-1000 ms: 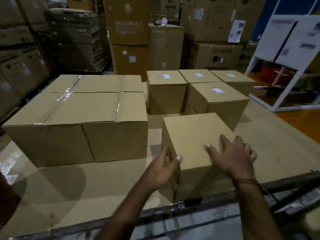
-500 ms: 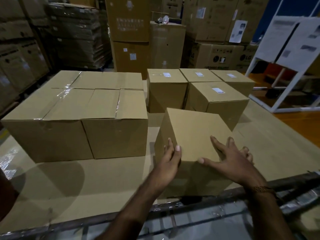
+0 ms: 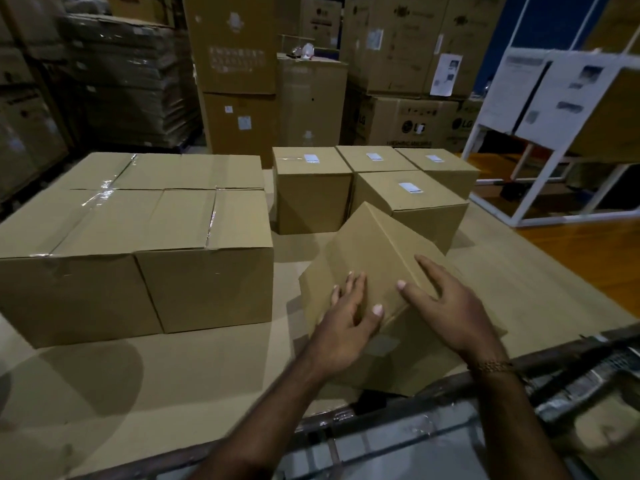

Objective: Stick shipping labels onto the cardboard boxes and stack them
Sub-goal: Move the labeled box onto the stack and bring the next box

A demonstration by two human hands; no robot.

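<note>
A small plain cardboard box (image 3: 377,251) stands tipped on an edge near the front of the surface, one corner pointing up. My left hand (image 3: 346,323) presses its left face with spread fingers, the thumb lying over the near edge. My right hand (image 3: 446,306) lies flat on the box's right face with straight fingers. A pale rectangular patch (image 3: 381,344) shows on the shadowed near face. Behind it stand several small boxes (image 3: 311,199), each with a white label (image 3: 410,188) on top.
Two large taped boxes (image 3: 138,244) fill the left side of the cardboard-covered surface (image 3: 207,368). A metal rail (image 3: 346,417) runs along the front edge. A white frame stand (image 3: 540,98) is at the right. Tall stacked cartons (image 3: 239,46) stand behind.
The small box has been tipped from flat onto an edge and turned. My left hand moved from its near left corner onto its left face; my right hand stayed on the right side.
</note>
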